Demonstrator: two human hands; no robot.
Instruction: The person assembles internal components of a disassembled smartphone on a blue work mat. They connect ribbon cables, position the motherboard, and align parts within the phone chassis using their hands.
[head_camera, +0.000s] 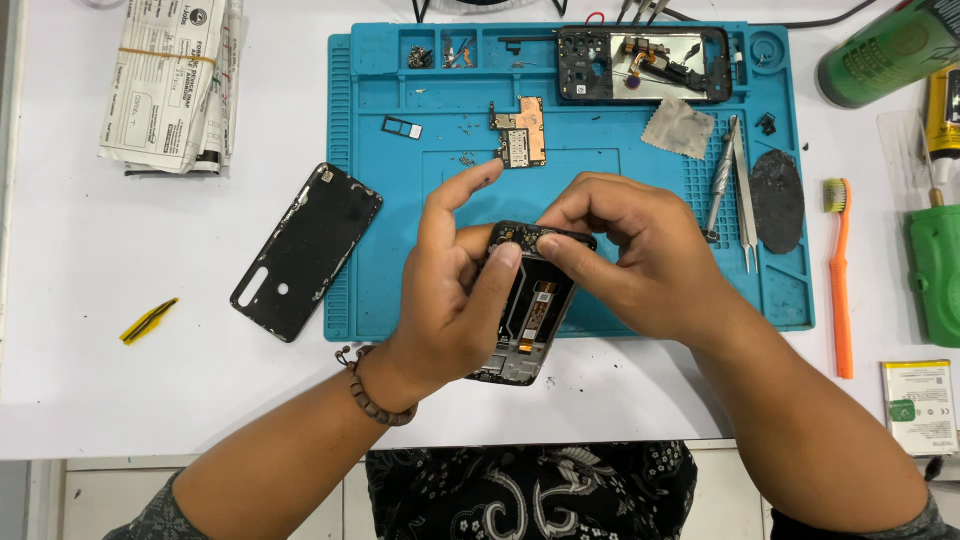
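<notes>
1. Around the blue mat (380, 290), bare white table lies below its near edge.
2. Left of the mat, a black back cover (305, 250) blocks passage.
3. Right of it, an orange toothbrush (840, 270) lies alongside.

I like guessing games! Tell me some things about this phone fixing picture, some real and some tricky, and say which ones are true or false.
1. Both hands hold the opened phone. True: the left hand grips its side and the right hand pinches its top end.
2. The phone's black back cover lies on the blue mat. False: it lies on the white table, left of the mat.
3. An orange toothbrush lies right of the mat. True.
4. The small circuit board is in the right hand. False: it lies on the mat, beyond the hands.
5. The tweezers lie on the mat. True.
</notes>
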